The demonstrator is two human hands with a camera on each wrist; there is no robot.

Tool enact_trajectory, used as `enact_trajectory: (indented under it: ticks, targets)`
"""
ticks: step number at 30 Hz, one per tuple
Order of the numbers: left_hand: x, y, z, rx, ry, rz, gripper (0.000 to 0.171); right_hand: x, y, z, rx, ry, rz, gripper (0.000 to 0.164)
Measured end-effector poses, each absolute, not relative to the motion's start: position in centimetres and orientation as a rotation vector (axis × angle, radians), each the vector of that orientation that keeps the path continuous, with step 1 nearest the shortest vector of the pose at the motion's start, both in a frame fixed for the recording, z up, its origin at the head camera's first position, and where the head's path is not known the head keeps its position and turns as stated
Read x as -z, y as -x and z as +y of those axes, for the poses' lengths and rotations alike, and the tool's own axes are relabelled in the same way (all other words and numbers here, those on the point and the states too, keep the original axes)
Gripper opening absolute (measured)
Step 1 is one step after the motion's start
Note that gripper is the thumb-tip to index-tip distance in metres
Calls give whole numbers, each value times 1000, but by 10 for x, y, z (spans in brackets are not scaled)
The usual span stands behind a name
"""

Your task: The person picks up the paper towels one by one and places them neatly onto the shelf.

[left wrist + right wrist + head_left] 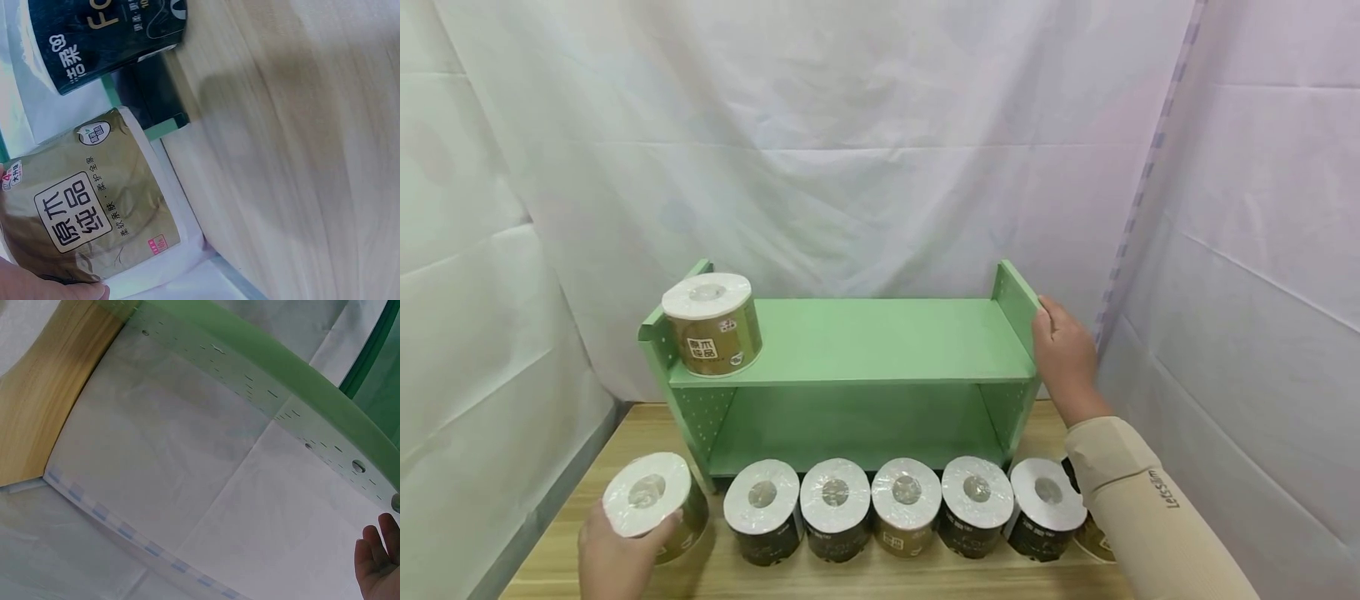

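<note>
At the table's left, my left hand (617, 546) grips a gold-wrapped toilet roll (94, 206), thumb and fingers spread round its sides. Its white top (647, 493) faces up, and the thumb shows at the wrapper's edge in the left wrist view. My right hand (1066, 358) holds the upper front part of the green shelf's right side panel (1018, 304); in the right wrist view several of its fingers (375, 550) stay outside the panel. Another gold roll (718, 337) stands upright on the shelf's upper board (880, 337), against the left side panel.
Along the shelf's front stands a row of upright rolls, including a black one (767, 542), a gold one (904, 537) and another black one (973, 533). My right sleeve (1142, 500) partly covers the row's right end. White curtains (865, 167) surround the wooden table (820, 583).
</note>
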State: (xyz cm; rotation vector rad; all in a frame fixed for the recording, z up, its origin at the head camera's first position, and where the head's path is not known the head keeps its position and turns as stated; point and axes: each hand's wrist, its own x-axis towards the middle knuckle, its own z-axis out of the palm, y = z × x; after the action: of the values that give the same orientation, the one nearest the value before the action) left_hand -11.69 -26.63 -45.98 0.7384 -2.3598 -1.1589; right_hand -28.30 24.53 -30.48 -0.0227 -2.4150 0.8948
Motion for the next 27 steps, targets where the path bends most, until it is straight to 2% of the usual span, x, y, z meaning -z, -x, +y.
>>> enact_trajectory:
  ticks: [27]
  targets:
    - [420, 110, -253, 1153, -588, -2328, 89, 304, 279, 245, -902, 18, -2421, 55]
